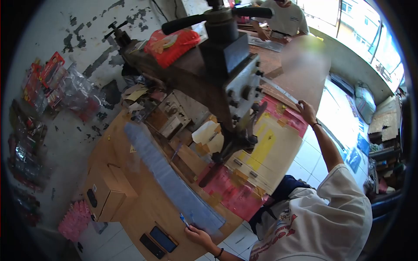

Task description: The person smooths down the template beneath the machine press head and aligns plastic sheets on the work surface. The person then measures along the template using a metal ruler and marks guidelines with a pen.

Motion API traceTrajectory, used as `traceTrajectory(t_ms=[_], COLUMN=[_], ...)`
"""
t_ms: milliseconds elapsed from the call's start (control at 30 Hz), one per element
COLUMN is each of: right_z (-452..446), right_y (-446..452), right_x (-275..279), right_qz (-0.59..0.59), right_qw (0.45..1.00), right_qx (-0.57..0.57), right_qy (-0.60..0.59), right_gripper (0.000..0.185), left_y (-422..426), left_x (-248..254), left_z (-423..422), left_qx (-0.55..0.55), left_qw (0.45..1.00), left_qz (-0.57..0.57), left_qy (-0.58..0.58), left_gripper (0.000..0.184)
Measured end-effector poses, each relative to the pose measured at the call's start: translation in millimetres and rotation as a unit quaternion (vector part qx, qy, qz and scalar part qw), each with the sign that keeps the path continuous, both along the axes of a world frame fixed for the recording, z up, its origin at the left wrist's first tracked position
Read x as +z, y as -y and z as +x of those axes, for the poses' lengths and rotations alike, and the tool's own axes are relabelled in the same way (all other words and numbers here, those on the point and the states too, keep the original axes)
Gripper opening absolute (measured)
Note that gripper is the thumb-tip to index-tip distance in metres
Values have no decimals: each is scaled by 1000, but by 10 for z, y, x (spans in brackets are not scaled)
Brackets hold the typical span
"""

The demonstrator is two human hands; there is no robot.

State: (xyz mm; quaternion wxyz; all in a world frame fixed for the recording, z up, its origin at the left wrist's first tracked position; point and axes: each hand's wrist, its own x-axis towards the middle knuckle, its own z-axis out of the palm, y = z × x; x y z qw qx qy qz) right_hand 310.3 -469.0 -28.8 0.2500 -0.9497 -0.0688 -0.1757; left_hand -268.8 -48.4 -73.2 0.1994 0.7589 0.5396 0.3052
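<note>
My left hand is closed around a slim blue-and-white tool at the bottom; its exact kind is too small to make out. Beside it lies a long stack of bluish clear plastic sheets on the wooden table. My right hand, at the upper right, has its fingers closed at the near end of a long ruler. Between my hands stands a dark metal press, above a cream board with yellow tape and a red sheet.
On the table are a cardboard box and two phones. A red package rests on the press arm. Another person works at the far table. Plastic packs hang on the left wall; pink material lies below the box.
</note>
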Motion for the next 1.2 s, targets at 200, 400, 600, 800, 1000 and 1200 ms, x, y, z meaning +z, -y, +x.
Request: traceTrajectory(t_ms=[200, 400, 600, 800, 1000, 1200], right_z=[671, 772, 652, 721, 862, 880], right_y=[-391, -549, -612, -497, -414, -302], right_x=[-231, -306, -207, -336, -438, -419], right_qz=[-59, -114, -87, -112, -89, -103], right_qw=[995, 991, 993, 992, 991, 978], right_qx=[79, 67, 73, 58, 82, 138], right_qy=[-30, 24, 17, 7, 62, 113], right_gripper=[35, 36, 37, 38, 41, 28], left_y=[57, 93, 88, 158, 57, 72], left_x=[-104, -40, -98, -47, -62, 167], left_z=[13, 105, 123, 125, 96, 203], left_qx=[27, 55, 63, 62, 29, 48], left_qw=[996, 995, 995, 993, 995, 965], left_qz=[45, 48, 56, 60, 71, 137], left_qy=[-66, -70, -48, -83, -62, -220], left_gripper=[26, 24, 25, 26, 27, 27])
